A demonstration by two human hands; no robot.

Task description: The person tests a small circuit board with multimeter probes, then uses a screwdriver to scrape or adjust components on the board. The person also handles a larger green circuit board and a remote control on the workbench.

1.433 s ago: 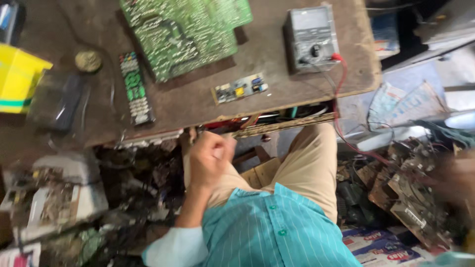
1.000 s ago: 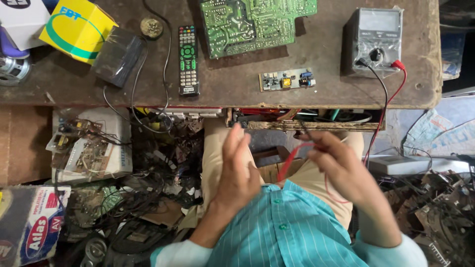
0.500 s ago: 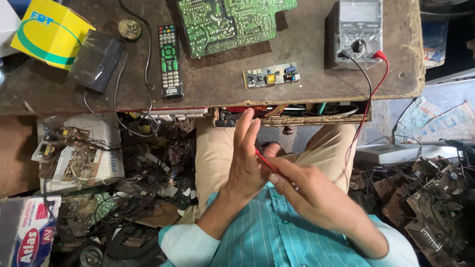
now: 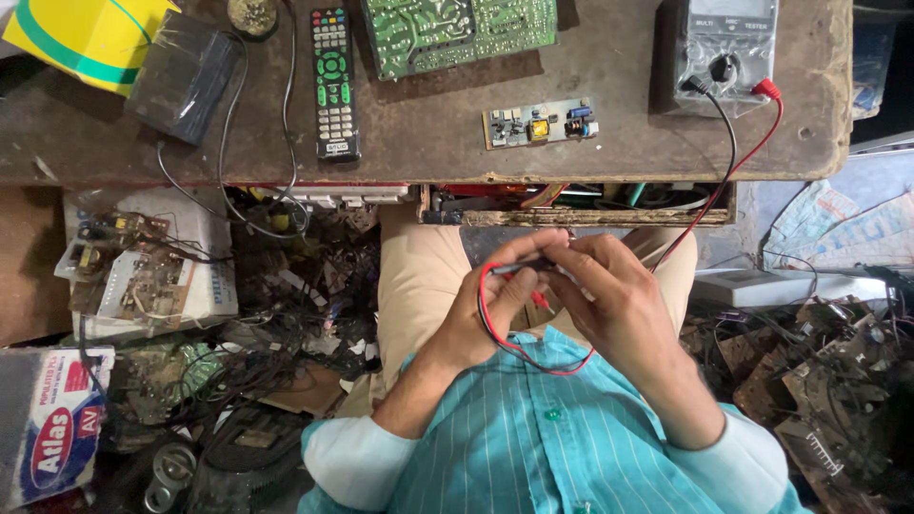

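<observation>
Over my lap, just near of the table [image 4: 428,157] edge, I am holding the multimeter's test probes between both hands. My left hand [image 4: 490,305] is curling loosely, thumb and forefinger pinching the dark probe [image 4: 522,267], with the red lead [image 4: 495,333] looping down under its palm and across my teal shirt [image 4: 533,447]. My right hand [image 4: 619,300] is closing its fingers around the other end of the same bundle; I cannot tell exactly which probe tip it is gripping, since the fingers are hiding it.

The probe's long axis is lying roughly left to right across my thighs, tilting slightly upward toward the right, its tip seemingly pointing right into my right hand. The red lead and a black lead [image 4: 719,133] are running up and away to the grey multimeter [image 4: 728,43] at the far right of the table.

I judge this to be the sorting-out stage: separating and orienting the probes before any measurement. What is coming next, I think, calls for one probe settled in each hand, tips aimed away from me, and slack freed from the red loop. The small circuit board [image 4: 540,124] is sitting nearest, with the large green board [image 4: 457,29] and remote control [image 4: 333,81] farther left.
</observation>
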